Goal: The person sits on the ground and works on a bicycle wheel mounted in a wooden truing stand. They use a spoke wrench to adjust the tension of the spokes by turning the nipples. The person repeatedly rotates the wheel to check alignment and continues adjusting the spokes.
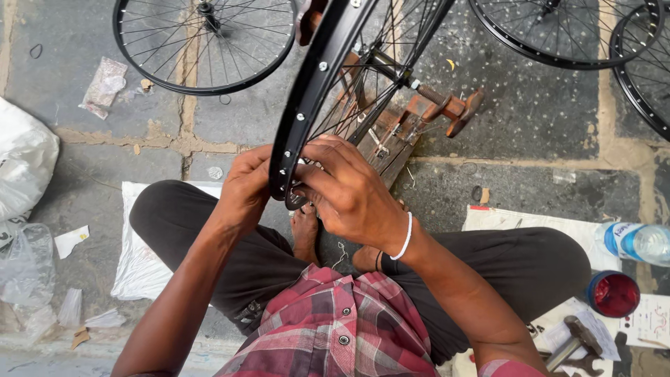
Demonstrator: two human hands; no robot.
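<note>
Gripping the black wheel rim [317, 84] above your lap, your left hand [246, 187] clasped its outer edge while your right hand [349, 192] pinched a spoke end; it looked light, stiff, best held by the rim.

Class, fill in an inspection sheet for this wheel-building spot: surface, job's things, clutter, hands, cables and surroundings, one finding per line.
Surface: grey stone floor, gritty, with sandy joints.
Job's things: black spoked rim standing upright on a wooden stand.
Clutter: plastic bottle, red-filled tin, hammer, papers, white bags, scraps of wrapper.
Hands: left hand grips the rim's lower edge from outside; right hand, with a white wristband, works at the inner side of the rim.
Cables: nothing seen.
Surroundings: finished wheel lying flat at the top left; more wheels at the top right.
</note>
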